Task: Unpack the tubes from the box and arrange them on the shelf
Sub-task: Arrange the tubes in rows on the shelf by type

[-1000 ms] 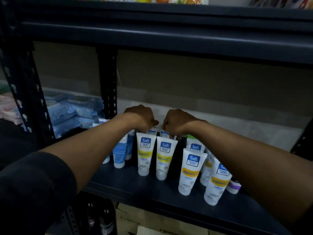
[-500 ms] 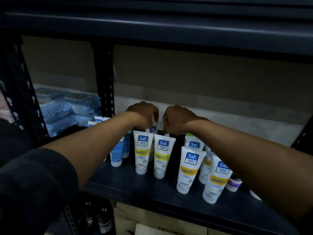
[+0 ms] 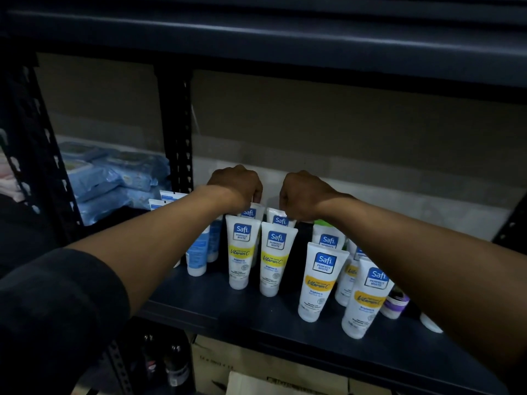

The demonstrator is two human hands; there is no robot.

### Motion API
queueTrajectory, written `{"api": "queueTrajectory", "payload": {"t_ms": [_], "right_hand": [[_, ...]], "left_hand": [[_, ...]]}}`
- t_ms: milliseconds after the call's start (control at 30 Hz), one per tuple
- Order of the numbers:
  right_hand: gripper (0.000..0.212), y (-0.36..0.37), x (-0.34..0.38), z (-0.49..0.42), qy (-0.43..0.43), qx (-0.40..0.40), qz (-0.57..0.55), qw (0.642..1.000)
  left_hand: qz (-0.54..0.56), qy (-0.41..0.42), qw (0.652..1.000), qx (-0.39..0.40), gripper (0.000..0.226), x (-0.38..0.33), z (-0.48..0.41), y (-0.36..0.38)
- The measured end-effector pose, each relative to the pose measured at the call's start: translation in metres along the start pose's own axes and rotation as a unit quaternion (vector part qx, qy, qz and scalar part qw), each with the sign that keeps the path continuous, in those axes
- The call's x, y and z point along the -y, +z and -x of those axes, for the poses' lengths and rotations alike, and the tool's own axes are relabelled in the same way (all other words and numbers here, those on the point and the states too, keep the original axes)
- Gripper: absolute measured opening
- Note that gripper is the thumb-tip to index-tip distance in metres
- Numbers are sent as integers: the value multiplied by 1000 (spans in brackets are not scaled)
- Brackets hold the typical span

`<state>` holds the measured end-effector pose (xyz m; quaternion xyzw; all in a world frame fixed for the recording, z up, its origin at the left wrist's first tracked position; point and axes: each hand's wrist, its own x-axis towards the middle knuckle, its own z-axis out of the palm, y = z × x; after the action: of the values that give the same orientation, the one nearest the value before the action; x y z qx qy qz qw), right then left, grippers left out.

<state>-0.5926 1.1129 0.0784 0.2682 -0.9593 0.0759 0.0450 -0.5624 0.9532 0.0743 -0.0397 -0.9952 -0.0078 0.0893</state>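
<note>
2 grips curled | left hand (image 3: 236, 186) pinches left rear tube (image 3: 252, 212) | right hand (image 3: 306, 195) pinches right rear tube (image 3: 281, 220)

Shop; steel shelving (image 3: 256, 313), rows of tubes (image 3: 241, 253)

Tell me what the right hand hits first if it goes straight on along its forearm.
The right hand would probably meet the left hand across the small gap; depth is unclear, so it might instead reach the pale back wall.
</note>
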Motion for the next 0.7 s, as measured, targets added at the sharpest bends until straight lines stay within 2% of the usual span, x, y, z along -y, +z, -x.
{"api": "queueTrajectory", "payload": {"t_ms": [367, 533, 700], "right_hand": [[24, -5, 0, -3, -6, 24, 20, 999], [20, -16, 14, -17, -29, -18, -2, 999], [22, -17, 50, -33, -80, -30, -60, 995]], "left_hand": [[16, 8, 1000, -24, 29, 2, -2, 3], [40, 8, 998, -38, 27, 21, -4, -17], [27, -3, 1000, -13, 22, 53, -4, -31]]}}
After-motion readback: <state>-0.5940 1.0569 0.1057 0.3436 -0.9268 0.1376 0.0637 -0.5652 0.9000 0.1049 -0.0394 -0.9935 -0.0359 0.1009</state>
